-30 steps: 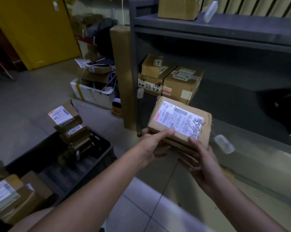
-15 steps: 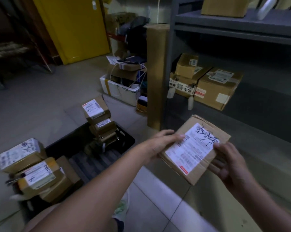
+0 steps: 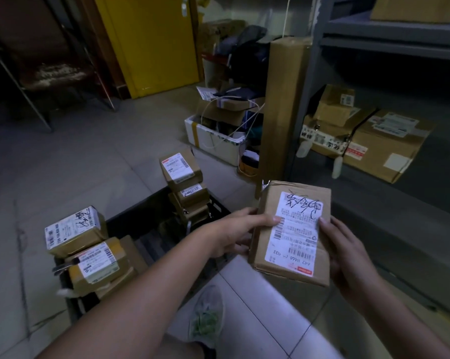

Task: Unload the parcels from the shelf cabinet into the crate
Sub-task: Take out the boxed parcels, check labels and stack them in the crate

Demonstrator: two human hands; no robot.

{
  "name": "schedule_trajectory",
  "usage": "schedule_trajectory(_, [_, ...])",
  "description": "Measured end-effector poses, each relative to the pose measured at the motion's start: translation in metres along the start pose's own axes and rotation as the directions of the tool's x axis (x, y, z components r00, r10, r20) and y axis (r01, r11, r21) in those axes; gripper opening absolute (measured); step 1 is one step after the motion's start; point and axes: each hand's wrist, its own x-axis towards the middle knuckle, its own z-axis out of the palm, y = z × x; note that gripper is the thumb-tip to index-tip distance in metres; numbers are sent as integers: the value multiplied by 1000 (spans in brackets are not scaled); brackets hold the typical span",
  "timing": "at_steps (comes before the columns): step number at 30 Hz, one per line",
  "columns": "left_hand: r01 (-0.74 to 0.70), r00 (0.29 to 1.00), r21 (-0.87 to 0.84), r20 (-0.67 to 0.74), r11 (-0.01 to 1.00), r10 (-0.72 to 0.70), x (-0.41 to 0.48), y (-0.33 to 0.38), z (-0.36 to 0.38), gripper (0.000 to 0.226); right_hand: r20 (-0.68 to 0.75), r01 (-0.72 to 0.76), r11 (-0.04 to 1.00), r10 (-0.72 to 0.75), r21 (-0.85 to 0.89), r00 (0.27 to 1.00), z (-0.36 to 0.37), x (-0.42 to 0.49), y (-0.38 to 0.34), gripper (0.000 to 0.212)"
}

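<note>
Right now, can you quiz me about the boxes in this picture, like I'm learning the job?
1. True or false: the left hand and the right hand both hold the parcel.
2. Where does the black crate stand? A: on a table. B: on the floor, to the left of the held parcel. C: on a chair.
3. Fill in: the door at the back is coloured ____.
Key: 1 true; 2 B; 3 yellow.
</note>
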Motion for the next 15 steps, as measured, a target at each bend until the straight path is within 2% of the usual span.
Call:
schedule_trajectory(2, [0, 1000, -24, -14, 1000, 0, 0, -3, -6, 79, 28, -12, 1000, 12, 20, 1000, 6, 2, 3, 46])
schedule_trajectory(6, [-10, 999, -52, -51, 999, 8, 1, -5, -22, 65, 57, -18, 1000, 17, 21, 998, 21, 11, 2, 47])
schedule_trajectory(10, [-25, 994, -35, -106, 999, 21, 3, -3, -51, 70, 49, -41, 999, 41, -15, 998, 47, 30, 6, 46])
schedule_trajectory(15, [-4, 992, -51, -124, 999, -2, 18, -9, -102, 66, 121, -56, 997, 63, -61, 991, 78, 60, 21, 78])
